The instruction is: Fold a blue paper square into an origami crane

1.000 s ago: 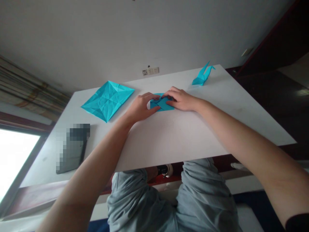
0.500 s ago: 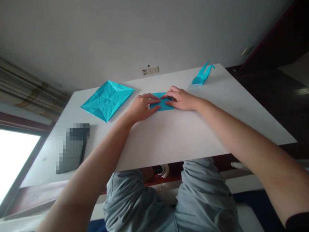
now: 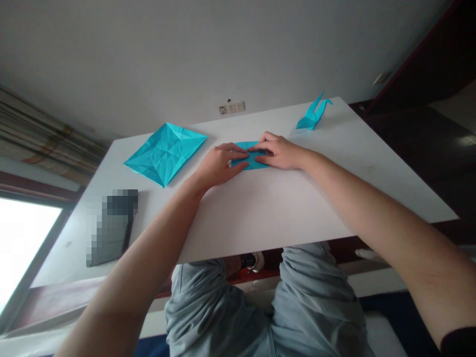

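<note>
A folded piece of turquoise origami paper lies flat near the middle of the table, under the fingers of both hands. My left hand rests on its left part, fingers stretched forward and the thumb set apart on the near side. From the right, my right hand presses on the paper with its index finger and thumb spread apart. The fingertips of both hands almost meet over the middle and cover part of the folds. All the fingertips I can see lie on top of the paper.
A creased turquoise paper square lies to the left on the white table. A folded paper crane stands at the back right. A dark, pixelated flat object is at the front left. Wall sockets sit behind the table.
Both hands stay in nearly the same place on the paper. Below the table edge, my left leg and foot have shifted slightly to the right.
</note>
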Available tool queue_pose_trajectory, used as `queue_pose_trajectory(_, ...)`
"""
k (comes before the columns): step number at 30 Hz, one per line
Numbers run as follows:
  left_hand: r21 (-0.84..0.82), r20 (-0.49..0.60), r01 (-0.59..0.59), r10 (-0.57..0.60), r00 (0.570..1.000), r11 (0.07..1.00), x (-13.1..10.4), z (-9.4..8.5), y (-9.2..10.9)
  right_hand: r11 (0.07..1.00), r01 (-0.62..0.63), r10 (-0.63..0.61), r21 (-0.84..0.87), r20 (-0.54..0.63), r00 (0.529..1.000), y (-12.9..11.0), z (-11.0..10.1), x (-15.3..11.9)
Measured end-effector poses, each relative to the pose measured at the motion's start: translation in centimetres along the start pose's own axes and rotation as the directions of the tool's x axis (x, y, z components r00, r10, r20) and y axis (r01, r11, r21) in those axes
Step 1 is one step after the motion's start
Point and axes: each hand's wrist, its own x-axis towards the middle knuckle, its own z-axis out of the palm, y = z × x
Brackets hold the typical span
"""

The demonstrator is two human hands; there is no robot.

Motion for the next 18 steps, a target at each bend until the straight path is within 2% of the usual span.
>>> queue_pose_trajectory(9, -0.007, 0.006, -0.007, 0.007, 1.0, 1.0, 0.0, -0.1, 0.2, 1.0, -0.026, 0.025, -0.016, -0.042, 0.999, -0.7, 0.0, 0.1)
queue_pose_trajectory(18, -0.024, 0.011, 0.015, -0.015, 1.0, 1.0, 0.1, -0.2, 0.3, 0.999, -0.037, 0.037, -0.02, 0.002, 0.999, -1.5, -0.5, 0.0)
